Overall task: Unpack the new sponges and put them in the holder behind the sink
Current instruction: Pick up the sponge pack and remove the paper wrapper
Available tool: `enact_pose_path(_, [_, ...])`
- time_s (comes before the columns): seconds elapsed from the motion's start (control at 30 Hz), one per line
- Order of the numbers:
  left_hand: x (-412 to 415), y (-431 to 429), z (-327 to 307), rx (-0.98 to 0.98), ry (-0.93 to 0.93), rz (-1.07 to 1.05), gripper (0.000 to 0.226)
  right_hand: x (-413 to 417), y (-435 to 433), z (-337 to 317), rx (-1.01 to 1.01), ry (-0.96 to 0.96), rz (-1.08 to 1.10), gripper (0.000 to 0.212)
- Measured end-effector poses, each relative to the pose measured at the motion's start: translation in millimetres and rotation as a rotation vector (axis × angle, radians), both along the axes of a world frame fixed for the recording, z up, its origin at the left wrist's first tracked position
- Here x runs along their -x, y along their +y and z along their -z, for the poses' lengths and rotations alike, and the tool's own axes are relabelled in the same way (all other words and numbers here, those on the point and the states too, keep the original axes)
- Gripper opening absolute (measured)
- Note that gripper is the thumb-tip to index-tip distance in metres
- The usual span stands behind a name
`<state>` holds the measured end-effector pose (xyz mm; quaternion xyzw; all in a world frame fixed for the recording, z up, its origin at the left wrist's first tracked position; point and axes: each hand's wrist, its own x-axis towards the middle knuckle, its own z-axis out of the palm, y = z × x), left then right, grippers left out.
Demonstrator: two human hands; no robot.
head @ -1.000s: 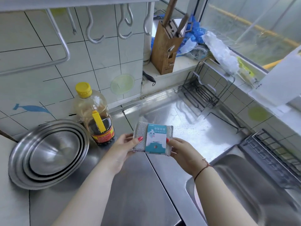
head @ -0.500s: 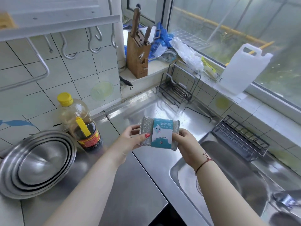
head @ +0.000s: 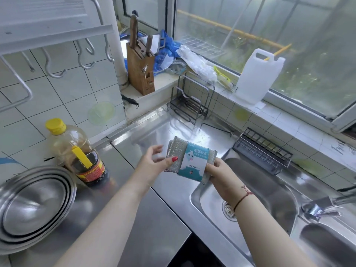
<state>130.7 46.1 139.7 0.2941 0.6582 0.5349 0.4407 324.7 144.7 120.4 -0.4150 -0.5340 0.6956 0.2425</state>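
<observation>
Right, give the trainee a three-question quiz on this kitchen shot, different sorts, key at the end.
1. True or false: the sponge pack still wears its paper band.
2. Which hand has the firm grip on the pack? A) left hand B) right hand
3. Fill in: the wire holder behind the sink holds ____ sponges.

Key: 1 true. 2 B; the left only touches the edge with its thumb, fingers spread. 3 no.

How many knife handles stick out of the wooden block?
2: a tall handle at the knife block's back left, a shorter handle to its right. Others may be hidden.
</observation>
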Motion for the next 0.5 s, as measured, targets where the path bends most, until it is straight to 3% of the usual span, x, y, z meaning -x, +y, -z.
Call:
enact_pose_path(0.1, [-5, 2, -18, -0.075, 0.333, -0.171, 0.041, -3, 5, 2, -0.002, -0.017, 0.053, 0.055])
enact_pose_path(0.17, [-37, 2, -40, -0.154, 0.438, -0.135, 0.020, -29, 6, -1, -0.006, -0.018, 0.116, 0.069])
enact_pose_path(0.3, [-61, 9, -43, -0.096, 0.456, 0.037, 0.005, -38, 7, 1, -0.013, -0.016, 0.137, 0.069])
enact_pose_path(0.5, [-86, 7, -44, -0.073, 0.426, -0.106, 0.006, -46, 5, -12, -0.030, 0.024, 0.080, 0.059])
